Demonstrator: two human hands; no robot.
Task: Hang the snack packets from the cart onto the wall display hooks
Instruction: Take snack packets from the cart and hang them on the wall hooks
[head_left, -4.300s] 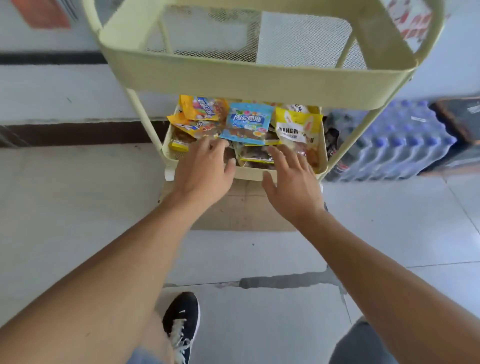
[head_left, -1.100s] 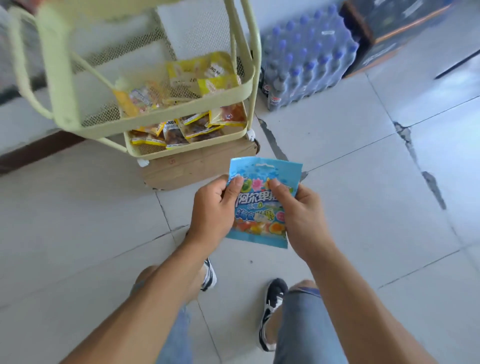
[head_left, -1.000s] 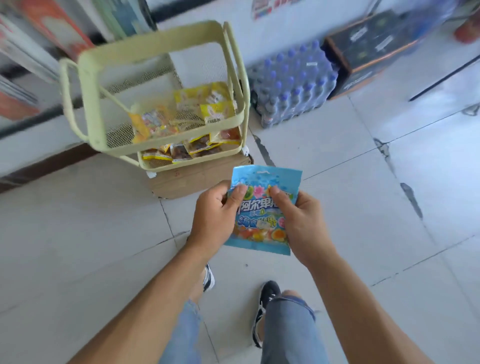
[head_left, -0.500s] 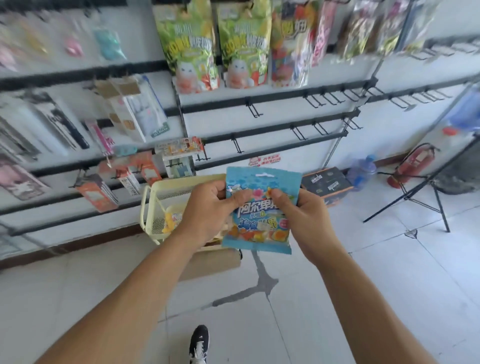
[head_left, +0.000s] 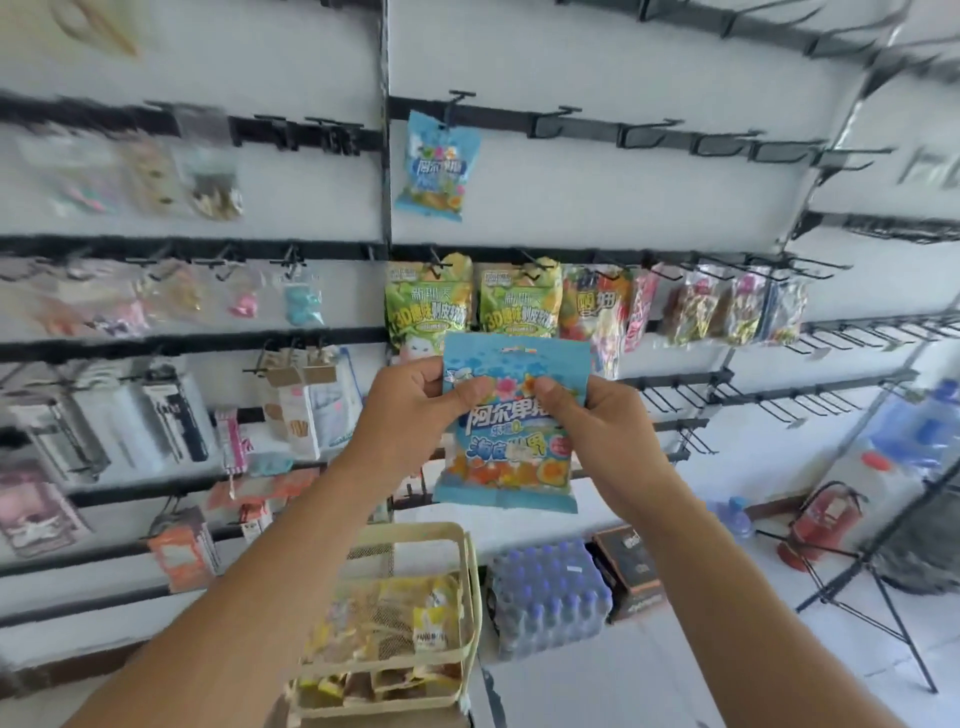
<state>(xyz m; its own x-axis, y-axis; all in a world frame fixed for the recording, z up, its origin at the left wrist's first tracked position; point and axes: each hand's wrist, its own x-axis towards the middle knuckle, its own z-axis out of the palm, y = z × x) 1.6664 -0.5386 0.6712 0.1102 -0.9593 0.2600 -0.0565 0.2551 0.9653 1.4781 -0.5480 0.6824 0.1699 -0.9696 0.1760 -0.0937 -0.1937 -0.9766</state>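
Both hands are holding one blue snack packet (head_left: 511, 421) up in front of the wall display: the left hand (head_left: 410, 415) is pinching its upper left part between thumb and curled fingers, and the right hand (head_left: 597, 421) is pinching its upper right part in the same way, so the packet is hanging upright between them, above the cart (head_left: 415, 618) and below the hooks. I am judging that the main risk is at the hang hole (head_left: 517, 349) near the packet's top edge: it is small, and if the packet is arriving tilted at a hook tip, the tip may be missing the hole or tearing the thin film. The thumbs are also lying low on the packet, so the top strip may be bending away when it is touching the hook. One matching blue packet (head_left: 436, 166) is already hanging on a far upper hook (head_left: 460, 98), and several bare hooks are standing to its right. Counting what is visible: two hands, one packet held, one identical packet hung, two green packets (head_left: 475, 306) side by side just behind the held one, and one cart with several yellow packets (head_left: 415, 618) still lying in it; their exact number I cannot tell through the mesh.
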